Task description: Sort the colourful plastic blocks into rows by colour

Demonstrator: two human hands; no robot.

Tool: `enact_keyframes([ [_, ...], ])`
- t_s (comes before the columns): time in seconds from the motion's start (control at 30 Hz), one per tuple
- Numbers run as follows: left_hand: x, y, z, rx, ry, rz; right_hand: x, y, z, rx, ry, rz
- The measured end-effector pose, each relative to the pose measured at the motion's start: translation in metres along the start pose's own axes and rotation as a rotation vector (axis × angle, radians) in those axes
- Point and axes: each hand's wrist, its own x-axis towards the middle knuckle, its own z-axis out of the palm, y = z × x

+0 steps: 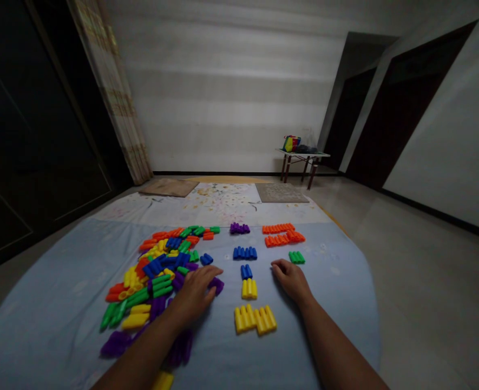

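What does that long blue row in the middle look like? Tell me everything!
The blue row is several short, rounded tubes side by side, smooth and a bit shiny, like plastic. It lies on the pale blue cloth, between the purple bunch and the smaller blue pair. Neither hand touches it.

multicoloured tube pieces point(245, 253), heaped and in rows, on blue cloth point(345, 292)

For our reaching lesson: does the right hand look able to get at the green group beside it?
Probably yes: the right hand is close to the green group; nothing shows between them.
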Motion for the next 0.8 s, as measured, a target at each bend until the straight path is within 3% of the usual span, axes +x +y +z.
enact_keyframes([
  [0.23,-0.051,-0.002,-0.009,0.088,0.204,0.131,0.001,0.003,0.002,0.02,-0.003,-0.011],
  [0.43,-0.083,0.004,0.011,0.254,0.23,0.43,0.001,0.001,0.001,0.001,-0.015,0.006],
  [0.57,-0.079,0.006,0.023,0.317,0.208,0.532,0.001,-0.001,0.001,0.009,-0.011,0.005],
  [0.73,-0.048,0.002,0.023,0.255,0.291,0.471,0.0,-0.002,0.001,0.026,0.0,0.006],
  [0.8,-0.032,-0.001,0.019,0.243,0.269,0.445,0.0,-0.002,0.001,0.032,0.0,0.006],
])
